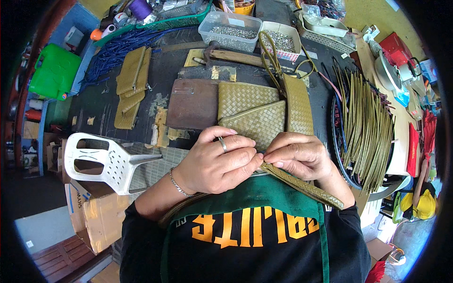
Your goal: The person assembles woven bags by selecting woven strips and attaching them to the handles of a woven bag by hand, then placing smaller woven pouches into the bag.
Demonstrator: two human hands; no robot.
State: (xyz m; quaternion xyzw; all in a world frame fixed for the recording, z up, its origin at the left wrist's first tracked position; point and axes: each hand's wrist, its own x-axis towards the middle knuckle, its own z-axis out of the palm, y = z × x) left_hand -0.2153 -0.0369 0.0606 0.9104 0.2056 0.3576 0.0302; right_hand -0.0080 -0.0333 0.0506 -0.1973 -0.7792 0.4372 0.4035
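My left hand (pixel 222 162) and my right hand (pixel 302 155) meet fingertip to fingertip close to my body. Both are closed, pinching an olive woven strap (pixel 309 187) that lies across my green apron (pixel 250 200). One braided stretch of it slants down to the right under my right hand; the rest passes beneath my left forearm. The fingers cover the exact spot being pinched. Just beyond my hands lies an olive woven pouch (pixel 252 106), partly covered on its right by an olive woven piece (pixel 297 101) with looped cords.
A hammer (pixel 236 56) lies behind the pouch, before two containers of small metal parts (pixel 231 33) (pixel 281 40). A brown board (pixel 191 104) and olive zippered pieces (pixel 132 89) are leftward. Olive strips (pixel 368 127) fill a basket at right; a white chair (pixel 104 160) stands left.
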